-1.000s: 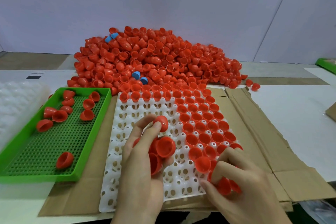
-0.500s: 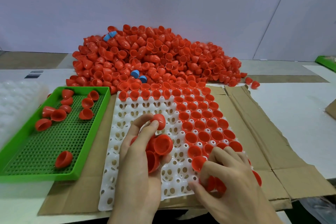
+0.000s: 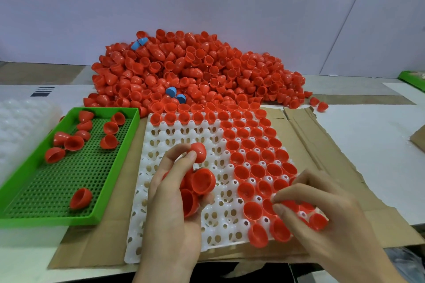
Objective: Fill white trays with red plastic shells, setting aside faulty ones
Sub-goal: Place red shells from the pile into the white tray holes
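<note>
A white tray with round sockets lies on cardboard; its right half and far row hold red shells. My left hand hovers over the tray's near left, cupping several red shells, with one shell pinched between thumb and forefinger. My right hand is over the tray's near right corner, fingers pinched on a red shell at a socket. A big heap of red shells lies behind the tray. A green perforated tray at left holds several set-aside shells.
A few blue shells sit in the heap. Flattened cardboard lies under the white tray. A stack of clear trays stands at far left. A green bin edge shows at far right. A wall stands behind.
My right hand has moved right and nearer along the tray's front edge, leaving more shells seated in the near right sockets. My left hand has stayed almost still with its shells.
</note>
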